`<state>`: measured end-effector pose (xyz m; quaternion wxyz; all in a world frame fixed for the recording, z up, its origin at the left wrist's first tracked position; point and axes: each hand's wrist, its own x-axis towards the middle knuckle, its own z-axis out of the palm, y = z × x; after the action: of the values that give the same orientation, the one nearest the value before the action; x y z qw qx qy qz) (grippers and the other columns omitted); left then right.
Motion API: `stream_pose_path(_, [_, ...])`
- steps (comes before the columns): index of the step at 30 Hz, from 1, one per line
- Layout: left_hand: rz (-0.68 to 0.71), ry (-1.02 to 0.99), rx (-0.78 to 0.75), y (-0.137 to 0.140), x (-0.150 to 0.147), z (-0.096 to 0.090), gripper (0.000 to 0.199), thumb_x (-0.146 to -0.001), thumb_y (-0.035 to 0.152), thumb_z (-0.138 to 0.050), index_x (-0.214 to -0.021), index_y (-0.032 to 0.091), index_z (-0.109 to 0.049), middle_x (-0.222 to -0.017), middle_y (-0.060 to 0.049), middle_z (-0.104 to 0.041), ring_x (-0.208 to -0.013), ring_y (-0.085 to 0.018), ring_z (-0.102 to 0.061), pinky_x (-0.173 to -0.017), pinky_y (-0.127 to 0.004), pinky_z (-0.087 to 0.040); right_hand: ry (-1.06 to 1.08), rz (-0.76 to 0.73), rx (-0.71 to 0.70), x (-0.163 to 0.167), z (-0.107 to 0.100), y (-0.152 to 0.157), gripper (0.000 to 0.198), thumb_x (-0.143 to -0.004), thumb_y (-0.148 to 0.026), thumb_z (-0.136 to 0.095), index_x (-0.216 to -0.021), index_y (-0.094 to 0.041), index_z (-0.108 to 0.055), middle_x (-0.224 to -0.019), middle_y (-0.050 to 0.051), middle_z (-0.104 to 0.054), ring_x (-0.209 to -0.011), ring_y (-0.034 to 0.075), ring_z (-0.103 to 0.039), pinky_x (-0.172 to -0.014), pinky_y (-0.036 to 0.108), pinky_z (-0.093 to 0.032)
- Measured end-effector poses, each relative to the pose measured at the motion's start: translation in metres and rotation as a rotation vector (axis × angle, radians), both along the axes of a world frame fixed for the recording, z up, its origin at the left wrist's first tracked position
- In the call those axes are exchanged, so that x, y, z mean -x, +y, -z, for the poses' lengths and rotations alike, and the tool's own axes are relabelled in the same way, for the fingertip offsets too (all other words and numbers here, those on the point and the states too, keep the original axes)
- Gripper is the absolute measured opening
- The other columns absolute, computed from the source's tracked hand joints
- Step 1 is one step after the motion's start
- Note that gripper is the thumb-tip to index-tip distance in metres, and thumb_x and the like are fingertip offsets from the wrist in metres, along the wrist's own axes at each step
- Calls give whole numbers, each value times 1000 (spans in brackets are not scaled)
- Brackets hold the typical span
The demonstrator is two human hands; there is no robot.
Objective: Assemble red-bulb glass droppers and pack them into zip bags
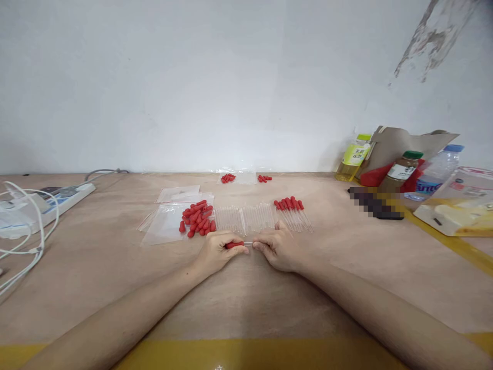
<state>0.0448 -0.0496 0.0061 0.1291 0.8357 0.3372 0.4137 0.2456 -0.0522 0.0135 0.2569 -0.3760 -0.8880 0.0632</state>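
Observation:
My left hand (220, 251) pinches a red rubber dropper bulb (234, 245) between thumb and fingers. From the right, my right hand (278, 247) grips a thin clear glass tube (248, 243), whose visible end meets the bulb; how deep it sits inside is hidden by my fingers. Just beyond my left hand lies a heap of loose red bulbs (198, 218) on clear plastic bags (162, 226). Rows of bare glass tubes (242, 218) are laid out behind both hands. Past my right hand, several droppers (295, 210) with red bulbs on their tubes lie side by side.
Small bags with red bulbs (228, 178) lie by the wall. A white power strip (77, 198) with looping cables (40, 231) occupies the left. Drink bottles (352, 159), a bag (408, 146), a dark blurred object (389, 209) and a plastic food pack (462, 205) stand or lie at right.

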Motion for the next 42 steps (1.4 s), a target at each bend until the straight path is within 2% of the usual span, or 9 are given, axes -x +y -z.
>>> stream_pose_path(7, [18, 26, -57, -1, -2, 1, 22, -74, 35, -64, -69, 13, -64, -61, -2, -62, -54, -10, -55, -52, -19, -41, 125, -24, 488, 4, 3, 7, 32, -85, -30, -39, -73, -17, -65, -61, -2, -58, -55, 9, -46, -61, 23, -32])
stream_pose_path(14, [116, 122, -45, 0, -3, 0, 21, -75, 34, -63, -68, 14, -65, -59, -1, -61, -52, -9, -53, -49, -17, -38, 158, -131, 645, 8, 10, 11, 34, -85, -33, -38, -70, -14, -62, -60, -2, -54, -53, 8, -41, -55, 21, -32])
stream_pose_path(20, [66, 87, 76, 2, -4, 0, 20, -72, 35, -66, -68, 15, -65, -63, 0, -63, -56, -10, -56, -53, -18, -40, 110, -102, 541, 11, 2, 9, 34, -87, -30, -35, -71, -15, -61, -61, -2, -53, -55, 8, -43, -54, 20, -31])
stream_pose_path(25, [-63, 15, 123, 8, -2, 3, 27, -64, 39, -71, -63, 13, -62, -57, 1, -60, -52, -10, -53, -50, -20, -40, -57, -115, 194, 2, -13, 7, 28, -86, -25, -38, -79, -15, -62, -74, 4, -59, -67, 12, -49, -62, 23, -34])
stream_pose_path(28, [-115, -7, 113, 12, 0, 5, 32, -59, 37, -75, -80, 15, -64, -61, 2, -59, -54, -11, -52, -50, -20, -41, -142, -104, 75, -8, -19, 12, 23, -83, -20, -42, -77, -15, -64, -78, 6, -60, -73, 14, -51, -67, 25, -35])
stream_pose_path(31, [-182, -57, 71, 14, 1, 5, 34, -65, 30, -72, -96, 18, -61, -67, 2, -56, -57, -10, -51, -51, -20, -42, -57, 48, 143, -25, -25, 26, 22, -79, -18, -44, -73, -15, -65, -74, 5, -62, -68, 13, -54, -63, 23, -36])
stream_pose_path(34, [-168, -76, 63, 15, 2, 6, 8, -76, 21, -60, -82, 18, -63, -72, 0, -55, -59, -9, -51, -51, -19, -42, 140, 355, 239, -45, -28, 45, 22, -77, -25, -46, -66, -15, -63, -63, 3, -61, -60, 13, -54, -56, 22, -36])
stream_pose_path(37, [-113, -95, 86, 16, 3, 8, 8, -74, 14, -58, -73, 18, -65, -77, -2, -55, -58, -8, -49, -48, -18, -40, 255, 588, 281, -60, -23, 59, 17, -72, -29, -52, -66, -15, -61, -59, 1, -60, -57, 14, -55, -54, 22, -36])
stream_pose_path(42, [-116, -137, 140, 17, 2, 9, 8, -70, 18, -64, -62, 16, -63, -75, -2, -55, -57, -8, -49, -48, -18, -40, 247, 661, 195, -60, -4, 65, 19, -68, -25, -56, -84, -15, -56, -63, 1, -60, -61, 14, -55, -54, 21, -35])
